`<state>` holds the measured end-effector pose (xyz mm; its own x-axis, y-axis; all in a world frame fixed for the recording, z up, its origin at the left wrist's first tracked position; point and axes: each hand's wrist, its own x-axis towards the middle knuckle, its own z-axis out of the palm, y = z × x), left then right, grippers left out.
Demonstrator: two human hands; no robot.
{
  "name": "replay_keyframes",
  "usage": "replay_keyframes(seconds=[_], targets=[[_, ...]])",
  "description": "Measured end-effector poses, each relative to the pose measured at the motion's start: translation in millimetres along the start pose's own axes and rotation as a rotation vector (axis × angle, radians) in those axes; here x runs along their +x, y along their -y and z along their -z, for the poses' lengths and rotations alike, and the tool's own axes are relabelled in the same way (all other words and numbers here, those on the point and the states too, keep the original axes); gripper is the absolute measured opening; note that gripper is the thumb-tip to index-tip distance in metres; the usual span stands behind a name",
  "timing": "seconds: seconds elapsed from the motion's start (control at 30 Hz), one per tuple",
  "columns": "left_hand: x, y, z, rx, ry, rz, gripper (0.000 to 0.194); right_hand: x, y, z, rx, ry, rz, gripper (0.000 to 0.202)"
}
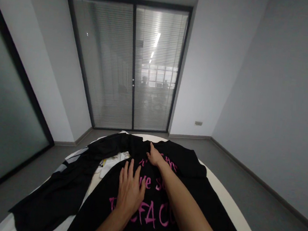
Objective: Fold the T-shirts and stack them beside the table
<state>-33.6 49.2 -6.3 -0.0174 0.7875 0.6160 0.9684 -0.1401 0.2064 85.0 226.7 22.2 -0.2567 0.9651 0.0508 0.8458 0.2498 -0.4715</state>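
A black shirt with pink lettering [149, 215] lies spread over a round white table [232, 206]. My left hand [131, 189] rests on the lettering with its fingers spread, holding nothing. Farther up, my right hand [154, 155] is at the shirt's collar, its fingers closed on the fabric near the top edge. My right forearm covers part of the print. To the left lies another black garment [62, 190] with grey stripes on its sleeve.
White cloth [113, 163] shows between the two dark garments. Beyond the table stand glass doors with blinds [106, 65]. A wall [288, 108] is on the right, and a frosted glass panel [1, 113] is on the left.
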Motion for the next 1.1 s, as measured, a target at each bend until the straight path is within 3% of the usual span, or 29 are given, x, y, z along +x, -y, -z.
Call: replay_keyframes(seconds=[0.13,0.23,0.37,0.43,0.53,0.63,0.8,0.97,1.03,1.1], targets=[[3.4,4.2,1.8,0.033,-0.012,0.07,0.045,-24.3,-5.7,12.6,-0.084,-0.138,-0.08,0.046],[6.1,13.3,-1.1,0.058,0.015,0.159,0.046,-45.4,-24.4,29.5,-0.194,-0.26,-0.116,0.042],[9.7,27.4,-7.6,0.026,0.121,0.363,0.046,-70.0,-74.9,54.2,-0.253,-0.308,-0.263,0.064],[10.9,31.1,-9.3,-0.002,0.149,0.422,0.048,-78.9,-104.7,67.1,-0.09,-0.231,-0.356,0.05],[11.0,31.2,-9.2,-0.012,0.145,0.449,0.05,-87.2,-142.6,88.3,0.015,-0.258,-0.395,0.022],[9.3,28.7,-7.8,-0.013,0.13,0.443,0.05,-91.1,-165.4,109.7,0.09,-0.395,-0.452,0.038],[6.2,27.8,-8.5,-0.009,0.108,0.416,0.049,-92.4,-167.5,122.2,0.23,-0.522,-0.39,0.052],[4.6,29.8,-11.8,0.008,0.092,0.403,0.049,-89.0,-151.7,102.2,0.321,-0.309,-0.115,0.044],[4.0,30.6,-12.7,0.009,0.088,0.399,0.049,-89.2,-154.6,97.7,0.265,-0.286,-0.159,0.041],[3.3,31.0,-13.2,0.01,0.083,0.39,0.049,-91.8,-165.0,98.2,0.186,-0.352,-0.323,0.043]])
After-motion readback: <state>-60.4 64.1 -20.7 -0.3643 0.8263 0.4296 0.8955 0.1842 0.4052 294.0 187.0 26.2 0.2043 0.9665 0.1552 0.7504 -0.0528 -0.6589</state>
